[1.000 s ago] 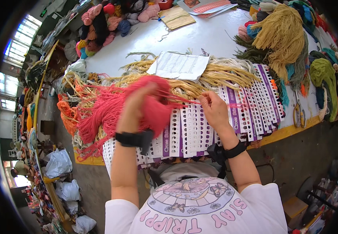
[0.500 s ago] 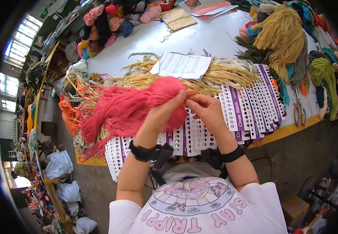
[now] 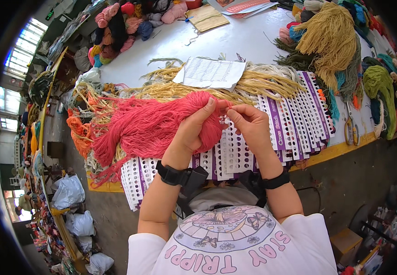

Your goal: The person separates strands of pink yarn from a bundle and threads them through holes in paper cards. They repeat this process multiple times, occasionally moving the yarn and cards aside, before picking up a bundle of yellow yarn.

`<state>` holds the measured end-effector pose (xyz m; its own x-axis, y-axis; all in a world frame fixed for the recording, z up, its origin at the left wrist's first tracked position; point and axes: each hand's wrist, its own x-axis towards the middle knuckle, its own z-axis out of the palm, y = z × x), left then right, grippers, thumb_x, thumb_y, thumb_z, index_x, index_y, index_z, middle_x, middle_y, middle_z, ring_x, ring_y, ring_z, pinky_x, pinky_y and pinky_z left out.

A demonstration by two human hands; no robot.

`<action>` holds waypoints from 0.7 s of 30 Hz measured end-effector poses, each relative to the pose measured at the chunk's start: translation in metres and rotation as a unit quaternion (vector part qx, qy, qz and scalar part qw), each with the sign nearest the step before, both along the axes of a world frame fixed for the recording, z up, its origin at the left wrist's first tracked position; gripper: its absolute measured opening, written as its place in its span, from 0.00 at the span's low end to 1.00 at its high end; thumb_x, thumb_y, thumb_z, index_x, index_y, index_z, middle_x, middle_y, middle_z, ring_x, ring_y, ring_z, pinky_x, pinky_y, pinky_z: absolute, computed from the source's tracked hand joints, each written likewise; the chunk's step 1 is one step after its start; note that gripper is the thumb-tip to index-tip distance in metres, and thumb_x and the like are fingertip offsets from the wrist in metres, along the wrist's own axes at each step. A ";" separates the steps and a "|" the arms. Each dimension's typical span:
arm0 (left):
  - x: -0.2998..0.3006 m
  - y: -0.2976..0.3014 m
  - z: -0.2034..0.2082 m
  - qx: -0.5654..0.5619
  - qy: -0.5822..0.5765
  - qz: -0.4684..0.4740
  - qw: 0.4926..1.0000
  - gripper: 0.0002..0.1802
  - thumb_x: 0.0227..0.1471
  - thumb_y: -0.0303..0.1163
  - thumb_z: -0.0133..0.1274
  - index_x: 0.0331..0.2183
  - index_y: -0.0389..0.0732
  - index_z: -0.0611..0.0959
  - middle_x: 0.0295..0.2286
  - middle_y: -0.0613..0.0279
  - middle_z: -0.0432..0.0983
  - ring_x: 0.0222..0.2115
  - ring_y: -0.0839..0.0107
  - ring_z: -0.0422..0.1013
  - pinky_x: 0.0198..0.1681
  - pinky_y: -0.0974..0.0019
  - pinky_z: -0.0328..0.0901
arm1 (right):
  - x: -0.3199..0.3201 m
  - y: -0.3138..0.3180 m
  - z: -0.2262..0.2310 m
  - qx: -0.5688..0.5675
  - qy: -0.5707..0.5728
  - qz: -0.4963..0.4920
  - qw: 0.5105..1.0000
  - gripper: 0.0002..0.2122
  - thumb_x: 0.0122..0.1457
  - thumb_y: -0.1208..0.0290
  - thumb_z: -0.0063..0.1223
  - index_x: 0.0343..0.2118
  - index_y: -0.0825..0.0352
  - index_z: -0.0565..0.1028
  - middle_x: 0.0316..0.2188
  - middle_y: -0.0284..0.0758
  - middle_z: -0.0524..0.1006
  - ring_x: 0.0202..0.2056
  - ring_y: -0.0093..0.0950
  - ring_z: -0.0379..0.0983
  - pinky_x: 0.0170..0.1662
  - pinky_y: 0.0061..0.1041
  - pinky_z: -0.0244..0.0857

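Note:
My left hand (image 3: 193,127) is closed around the folded end of a coral-pink thread skein (image 3: 145,123), thumb over the top. The skein's loose strands trail left across the pile beneath. Just right of it, my right hand (image 3: 252,123) pinches a few pink strands pulled out from the skein's end. Under both hands lie white and purple punched thread cards (image 3: 278,126), laid in an overlapping row along the table's near edge. Yellow-beige thread bundles (image 3: 161,91) lie behind the skein, and a printed paper sheet (image 3: 211,73) rests on them.
Scissors (image 3: 351,129) lie at the table's right edge. Piled skeins, among them a large tan one (image 3: 329,43) and a green one (image 3: 379,89), crowd the right. More yarn (image 3: 116,34) is heaped at the far left, near a wooden board (image 3: 206,19). Orange thread (image 3: 79,130) lies left.
My right hand has shifted slightly right and up, still pinching at the skein's end. My left hand has turned a little, and more of the skein's body now shows to its left.

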<state>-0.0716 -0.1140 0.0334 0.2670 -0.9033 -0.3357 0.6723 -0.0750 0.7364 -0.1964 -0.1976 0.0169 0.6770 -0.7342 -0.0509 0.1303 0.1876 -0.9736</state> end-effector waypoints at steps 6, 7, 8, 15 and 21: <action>-0.003 -0.003 -0.002 -0.018 0.009 -0.029 0.999 0.21 0.55 0.41 0.39 0.40 0.31 0.71 0.41 0.53 0.68 0.42 0.66 0.65 0.46 0.63 0.61 | 0.003 0.001 -0.018 -0.033 0.012 0.022 0.999 0.06 0.49 0.74 0.54 0.29 0.71 0.74 0.22 0.30 0.74 0.22 0.15 0.67 0.25 0.14 0.62; -0.002 -0.003 -0.003 -0.017 0.009 -0.029 0.999 0.21 0.55 0.41 0.39 0.40 0.31 0.71 0.41 0.53 0.68 0.42 0.66 0.65 0.46 0.63 0.61 | 0.004 0.001 -0.019 -0.037 0.018 0.028 0.999 0.06 0.49 0.74 0.53 0.29 0.70 0.74 0.21 0.29 0.73 0.22 0.15 0.67 0.26 0.14 0.61; 0.000 -0.002 -0.005 -0.016 0.015 -0.019 1.000 0.21 0.55 0.40 0.39 0.40 0.31 0.72 0.40 0.54 0.68 0.42 0.67 0.65 0.45 0.65 0.61 | 0.004 0.001 -0.018 -0.037 0.018 0.029 0.999 0.06 0.49 0.74 0.53 0.29 0.70 0.74 0.21 0.29 0.73 0.22 0.15 0.67 0.26 0.14 0.61; 0.004 -0.003 -0.010 0.033 -0.152 0.002 0.988 0.14 0.51 0.36 0.46 0.33 0.35 0.78 0.32 0.59 0.73 0.35 0.73 0.68 0.39 0.71 0.62 | -0.003 -0.004 -0.022 -0.072 0.056 -0.034 0.995 0.07 0.53 0.71 0.47 0.30 0.70 0.72 0.30 0.31 0.72 0.32 0.18 0.66 0.31 0.18 0.61; 0.048 0.017 0.023 -0.188 -0.073 0.113 0.973 0.19 0.49 0.32 0.48 0.44 0.36 0.69 0.29 0.63 0.71 0.29 0.72 0.68 0.39 0.69 0.62 | -0.081 -0.074 -0.031 0.293 -0.384 -0.029 0.875 0.09 0.54 0.71 0.39 0.32 0.69 0.71 0.42 0.40 0.68 0.42 0.31 0.67 0.40 0.28 0.65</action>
